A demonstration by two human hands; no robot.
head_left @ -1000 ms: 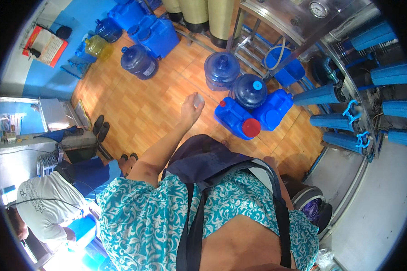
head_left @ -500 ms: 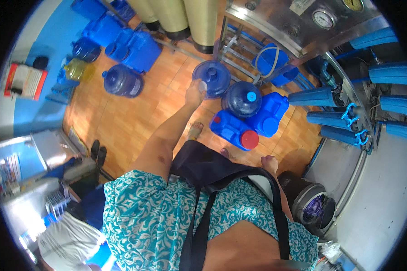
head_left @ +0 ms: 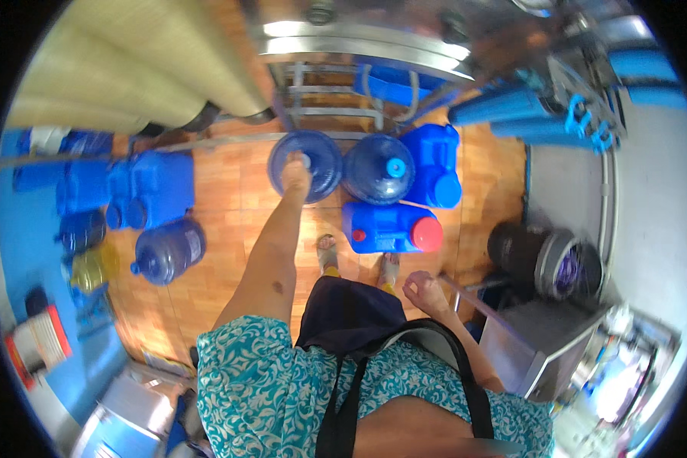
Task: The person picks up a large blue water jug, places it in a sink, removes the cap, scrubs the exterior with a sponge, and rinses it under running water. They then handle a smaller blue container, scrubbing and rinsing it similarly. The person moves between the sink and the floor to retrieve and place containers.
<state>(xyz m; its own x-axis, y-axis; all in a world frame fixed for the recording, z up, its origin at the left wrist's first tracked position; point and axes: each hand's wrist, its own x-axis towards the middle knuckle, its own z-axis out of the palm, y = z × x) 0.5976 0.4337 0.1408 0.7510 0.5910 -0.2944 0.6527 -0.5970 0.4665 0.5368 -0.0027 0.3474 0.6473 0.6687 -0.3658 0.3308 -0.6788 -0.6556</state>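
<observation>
My left hand (head_left: 295, 174) reaches down over the top of a round clear-blue water bottle (head_left: 327, 177). Its fingers are closed around a small whitish cap (head_left: 307, 160) at the bottle's neck; whether the cap is seated there cannot be seen. Close on the right stands a second round water bottle (head_left: 362, 172) with a light-blue cap. A blue jug (head_left: 384, 227) with a red cap lies nearer my feet, and beside it stands another blue jug (head_left: 433, 153) with a blue cap. My right hand (head_left: 426, 292) hangs at my side, fingers curled, their inside hidden.
To the left are more blue jugs (head_left: 162, 187), a clear-blue bottle (head_left: 172, 250) and a yellowish one (head_left: 91, 269). Tall cream cylinders (head_left: 130, 69) and a metal rack (head_left: 332, 99) stand ahead. A dark bin (head_left: 519, 248) and a metal-edged cabinet (head_left: 538, 343) are at right.
My view has swung so the bottles appear further left. My left hand, with the whitish cap, has moved from the bottle's near edge onto its neck. My right hand stays curled.
</observation>
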